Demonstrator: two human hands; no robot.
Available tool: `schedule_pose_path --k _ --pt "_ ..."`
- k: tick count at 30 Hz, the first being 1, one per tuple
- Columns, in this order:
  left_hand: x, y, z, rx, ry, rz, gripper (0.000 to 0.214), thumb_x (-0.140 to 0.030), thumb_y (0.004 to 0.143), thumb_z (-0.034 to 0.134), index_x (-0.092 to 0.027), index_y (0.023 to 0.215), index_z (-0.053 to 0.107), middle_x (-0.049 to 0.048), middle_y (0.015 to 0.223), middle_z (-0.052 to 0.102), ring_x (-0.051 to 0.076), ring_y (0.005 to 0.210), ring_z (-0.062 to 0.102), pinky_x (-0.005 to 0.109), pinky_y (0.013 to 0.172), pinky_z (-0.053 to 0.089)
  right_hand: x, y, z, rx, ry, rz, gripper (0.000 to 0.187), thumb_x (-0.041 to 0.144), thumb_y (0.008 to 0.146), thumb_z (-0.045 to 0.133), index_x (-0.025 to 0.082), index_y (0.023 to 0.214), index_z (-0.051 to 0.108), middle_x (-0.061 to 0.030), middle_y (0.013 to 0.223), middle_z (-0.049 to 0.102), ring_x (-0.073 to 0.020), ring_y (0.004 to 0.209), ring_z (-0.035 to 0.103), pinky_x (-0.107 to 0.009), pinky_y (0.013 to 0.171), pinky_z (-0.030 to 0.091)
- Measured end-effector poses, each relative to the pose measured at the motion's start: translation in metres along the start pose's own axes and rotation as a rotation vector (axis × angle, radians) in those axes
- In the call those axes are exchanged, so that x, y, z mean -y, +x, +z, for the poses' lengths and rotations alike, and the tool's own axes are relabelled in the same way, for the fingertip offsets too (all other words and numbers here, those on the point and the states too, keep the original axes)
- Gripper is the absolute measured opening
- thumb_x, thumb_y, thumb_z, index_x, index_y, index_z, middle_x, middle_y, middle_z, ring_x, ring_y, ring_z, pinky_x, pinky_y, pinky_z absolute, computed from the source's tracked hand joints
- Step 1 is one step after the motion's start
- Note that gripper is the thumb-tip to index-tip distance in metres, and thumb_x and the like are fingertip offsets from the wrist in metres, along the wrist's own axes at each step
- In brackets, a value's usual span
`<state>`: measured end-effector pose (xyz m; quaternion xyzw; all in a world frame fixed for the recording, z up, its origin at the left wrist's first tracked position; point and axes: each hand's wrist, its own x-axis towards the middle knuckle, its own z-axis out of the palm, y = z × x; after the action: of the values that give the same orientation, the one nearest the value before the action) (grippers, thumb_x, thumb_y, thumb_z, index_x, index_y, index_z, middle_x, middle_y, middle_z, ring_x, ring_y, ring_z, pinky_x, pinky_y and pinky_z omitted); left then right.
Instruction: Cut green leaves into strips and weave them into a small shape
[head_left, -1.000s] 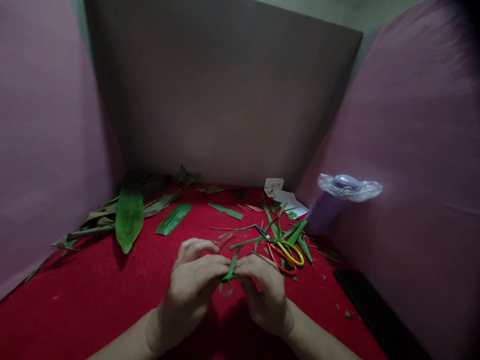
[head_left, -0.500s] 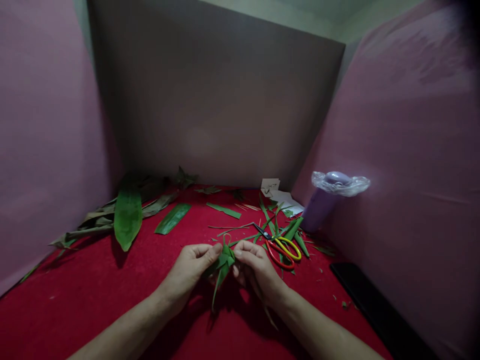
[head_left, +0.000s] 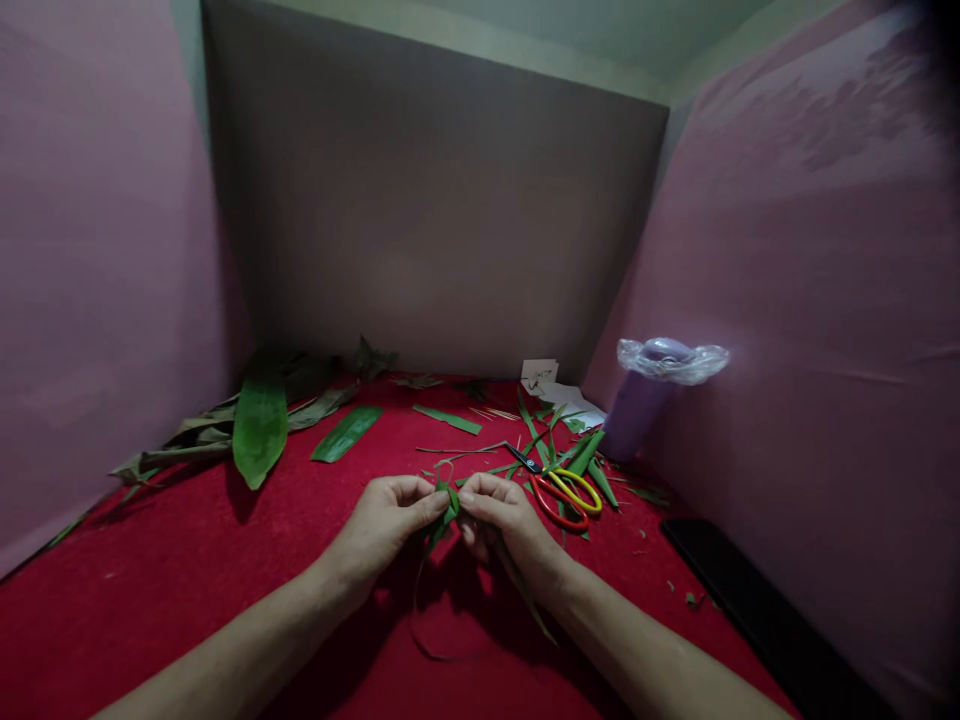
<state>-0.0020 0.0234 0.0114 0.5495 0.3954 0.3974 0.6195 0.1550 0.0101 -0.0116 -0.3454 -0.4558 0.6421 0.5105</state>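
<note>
A small bundle of folded green leaf (head_left: 448, 503) is held between my two hands over the red cloth. My left hand (head_left: 390, 520) is closed on it, thumb pressed against its left side. At its right edge, my right hand (head_left: 510, 525) pinches with thumb and forefinger; whether it grips the bundle itself or a thin strand there is too small to tell. A long narrow leaf strip (head_left: 525, 585) hangs from under my right hand. Below the bundle a thin curled strand (head_left: 416, 620) dangles. Scissors (head_left: 562, 495) with red and yellow handles lie just beyond my right hand.
Leaf scraps (head_left: 585, 455) lie around the scissors. A purple container (head_left: 637, 410) with clear plastic on top stands at right, near white papers (head_left: 566, 400). A black slab (head_left: 750, 600) lies along the right wall. Broad leaves (head_left: 260, 430) and a cut piece (head_left: 346, 433) lie at left.
The leaf bundle has been turned, so its pointed ends are less visible and a thin strand now loops below it. Both hands keep hold near the same place. The view has shifted slightly.
</note>
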Motion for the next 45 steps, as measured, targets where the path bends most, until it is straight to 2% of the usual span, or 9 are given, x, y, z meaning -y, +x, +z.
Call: schedule_pose_path --k 9,18,21,24,28,32,39,45 --pt "-0.001 -0.002 0.004 -0.045 -0.035 -0.020 0.030 -0.037 0.062 0.071 -0.015 0.053 0.054 -0.0040 0.045 0.052 0.006 0.039 0.040 0.019 0.041 0.029 -0.001 0.000 0.000 -0.014 -0.009 -0.019 0.020 0.030 0.071 0.063 0.016 0.065 0.049 0.0058 0.045 0.052 -0.0038 0.032 0.035 -0.015 0.033 0.024" --pt "0.005 0.003 0.003 -0.052 0.044 0.000 0.031 -0.041 0.063 0.069 -0.015 0.054 0.054 -0.0041 0.045 0.051 0.007 0.039 0.041 0.020 0.041 0.030 -0.004 0.002 -0.002 -0.043 -0.051 -0.045 0.018 0.027 0.072 0.061 0.016 0.063 0.049 0.0055 0.044 0.052 -0.0036 0.031 0.036 -0.014 0.032 0.024" --pt "0.005 0.003 0.003 -0.085 0.108 0.087 0.029 -0.041 0.064 0.068 -0.015 0.062 0.057 -0.0027 0.053 0.055 0.009 0.046 0.047 0.021 0.045 0.036 -0.004 0.002 -0.002 -0.061 -0.058 -0.061 0.018 0.028 0.073 0.060 0.016 0.063 0.049 0.0059 0.044 0.053 -0.0035 0.031 0.036 -0.014 0.032 0.024" --pt "0.005 0.002 0.004 -0.168 0.228 0.171 0.031 -0.041 0.064 0.068 -0.016 0.078 0.059 0.0010 0.069 0.061 0.013 0.055 0.054 0.025 0.051 0.042 -0.004 0.003 -0.002 -0.067 -0.061 -0.079 0.019 0.028 0.073 0.060 0.016 0.063 0.050 0.0060 0.044 0.052 -0.0034 0.031 0.036 -0.014 0.032 0.025" --pt "0.008 0.001 0.005 -0.209 0.339 0.261 0.038 -0.035 0.059 0.073 -0.016 0.089 0.058 0.0061 0.088 0.062 0.020 0.077 0.059 0.030 0.067 0.047 -0.005 0.004 -0.002 -0.053 -0.088 -0.083 0.020 0.029 0.073 0.060 0.016 0.063 0.051 0.0059 0.043 0.052 -0.0036 0.031 0.037 -0.014 0.032 0.026" --pt "0.012 0.003 0.007 -0.158 0.278 0.281 0.035 -0.030 0.064 0.070 -0.016 0.093 0.055 0.0055 0.088 0.063 0.020 0.087 0.059 0.032 0.080 0.045 -0.007 0.004 -0.002 -0.034 -0.093 -0.094 0.019 0.030 0.073 0.061 0.016 0.065 0.051 0.0062 0.043 0.052 -0.0039 0.031 0.037 -0.015 0.032 0.026" --pt "0.017 0.004 0.008 -0.175 0.229 0.295 0.029 -0.024 0.066 0.068 -0.018 0.092 0.057 0.0043 0.094 0.066 0.018 0.091 0.060 0.029 0.083 0.045 -0.006 0.004 -0.001 -0.047 -0.126 -0.095 0.019 0.030 0.073 0.059 0.016 0.064 0.051 0.0059 0.043 0.052 -0.0039 0.030 0.035 -0.015 0.032 0.023" --pt "0.021 0.006 0.005 -0.205 0.207 0.297 0.029 -0.021 0.065 0.068 -0.018 0.092 0.060 0.0043 0.090 0.067 0.018 0.087 0.061 0.029 0.079 0.046 -0.007 0.004 0.000 -0.065 -0.135 -0.107 0.019 0.030 0.071 0.060 0.016 0.061 0.050 0.0060 0.042 0.052 -0.0038 0.029 0.035 -0.015 0.031 0.023"
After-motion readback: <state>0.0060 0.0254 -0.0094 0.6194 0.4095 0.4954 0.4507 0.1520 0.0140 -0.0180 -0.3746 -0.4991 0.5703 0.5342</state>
